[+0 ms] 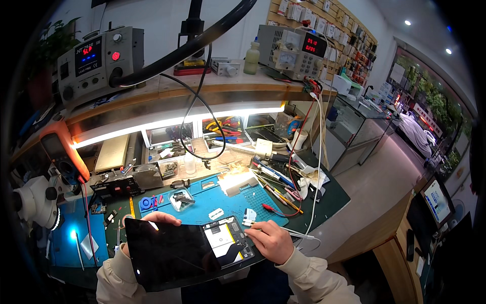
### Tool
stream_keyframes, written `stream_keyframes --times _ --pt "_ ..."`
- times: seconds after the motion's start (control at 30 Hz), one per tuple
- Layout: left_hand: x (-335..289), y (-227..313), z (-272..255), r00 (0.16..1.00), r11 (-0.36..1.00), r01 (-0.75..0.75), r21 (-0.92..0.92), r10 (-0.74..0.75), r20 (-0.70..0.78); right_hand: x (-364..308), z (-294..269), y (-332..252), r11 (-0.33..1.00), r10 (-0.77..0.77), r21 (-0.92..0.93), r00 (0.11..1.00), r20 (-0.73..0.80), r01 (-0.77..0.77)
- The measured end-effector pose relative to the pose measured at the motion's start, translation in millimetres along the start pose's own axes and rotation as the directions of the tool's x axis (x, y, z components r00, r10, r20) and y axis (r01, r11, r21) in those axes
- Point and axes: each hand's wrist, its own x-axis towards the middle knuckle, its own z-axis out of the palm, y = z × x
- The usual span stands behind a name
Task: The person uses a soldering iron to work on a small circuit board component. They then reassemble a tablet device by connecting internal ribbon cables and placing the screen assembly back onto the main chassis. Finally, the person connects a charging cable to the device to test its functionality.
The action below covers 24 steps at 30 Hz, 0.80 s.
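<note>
A tablet [167, 253] with a black glass screen lies tilted in front of me. At its right end the inside is bare, showing a white battery [223, 243] and dark circuit parts. My left hand [161, 218] grips the tablet at its far left, fingers over the top edge, the rest behind it. At the right edge, my right hand [271, 240] is closed in a pinch against the opened end; what sits between its fingertips is hidden. A white cable [298, 234] runs behind that hand, and a small white plug-like piece [249, 222] shows beside its fingers.
Beyond the tablet lies a blue work mat [205, 207] with a clear parts box [181, 199]. Pens and tools [276, 177] crowd its right side. A microscope [38, 202] and orange multimeter [65, 152] stand left. A black hose [187, 48] and dangling cable [223, 133] hang above.
</note>
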Motion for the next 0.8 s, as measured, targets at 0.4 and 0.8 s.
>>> stream_keyframes --times 0.4,0.8 --pt "1 4 10 1.0 0.996 -0.025 -0.089 0.026 0.015 3 -10 11 0.998 -0.035 -0.045 0.986 0.164 0.043" --pt "0 -1 1 1.0 1.0 -0.008 -0.013 0.008 0.011 8 -12 19 0.982 -0.12 -0.118 0.969 0.216 0.148"
